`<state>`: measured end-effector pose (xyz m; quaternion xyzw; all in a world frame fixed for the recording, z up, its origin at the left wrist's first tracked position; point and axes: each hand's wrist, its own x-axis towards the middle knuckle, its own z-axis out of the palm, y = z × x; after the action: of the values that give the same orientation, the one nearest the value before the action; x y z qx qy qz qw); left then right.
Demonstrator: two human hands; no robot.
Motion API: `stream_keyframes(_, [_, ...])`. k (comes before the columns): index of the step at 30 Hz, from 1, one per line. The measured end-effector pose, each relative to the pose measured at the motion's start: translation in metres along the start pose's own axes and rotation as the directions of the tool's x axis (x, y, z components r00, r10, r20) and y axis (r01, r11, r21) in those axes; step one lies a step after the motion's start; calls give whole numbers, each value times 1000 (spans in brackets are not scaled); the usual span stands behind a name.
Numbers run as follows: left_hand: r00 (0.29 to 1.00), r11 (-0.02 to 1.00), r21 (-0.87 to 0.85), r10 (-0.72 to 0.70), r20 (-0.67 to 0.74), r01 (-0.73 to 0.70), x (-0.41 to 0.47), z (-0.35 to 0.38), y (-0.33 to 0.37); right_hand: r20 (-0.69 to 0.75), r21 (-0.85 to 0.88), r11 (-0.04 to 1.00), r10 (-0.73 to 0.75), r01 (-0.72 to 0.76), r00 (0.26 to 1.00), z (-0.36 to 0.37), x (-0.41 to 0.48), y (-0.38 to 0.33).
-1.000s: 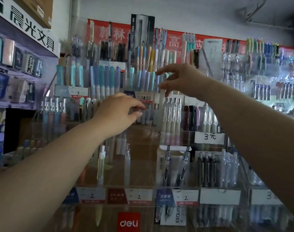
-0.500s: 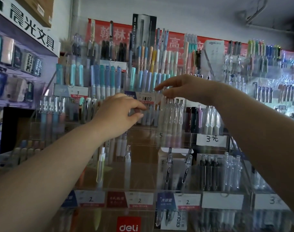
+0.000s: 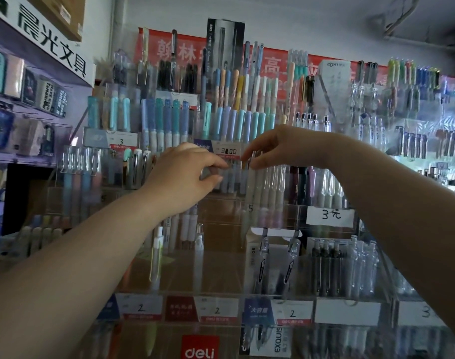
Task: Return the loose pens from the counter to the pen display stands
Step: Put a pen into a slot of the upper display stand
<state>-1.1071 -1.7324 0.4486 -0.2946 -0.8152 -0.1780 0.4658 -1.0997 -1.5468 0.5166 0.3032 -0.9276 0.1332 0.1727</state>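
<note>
Pinching a clear pen [image 3: 249,185] top, right hand [image 3: 281,149]; left hand [image 3: 181,177] curled against pale pens [image 3: 230,180], its hold unclear.

The right hand [image 3: 281,149] pinches the top of a clear-barrelled plastic pen [image 3: 253,154] standing in the middle tier of the clear acrylic stepped stand [image 3: 221,211]. Just left of that pinch, the left hand [image 3: 179,177] pinches pale translucent pens [image 3: 230,180] in the same tier. Just above the two grips sits a white paper price label [image 3: 229,151], with a row of pastel-capped pens [image 3: 236,120] behind it. Right of the pinch stand dark-barrelled pens [image 3: 300,182]. Below it, one tier forward, stands a white cardboard carton [image 3: 255,252].
</note>
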Motion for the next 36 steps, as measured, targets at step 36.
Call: stream_keyframes(36, [978, 983, -185, -23, -208, -17, -80, -72, -35, -562, -3, 997, -64, 75, 825, 18, 14, -64])
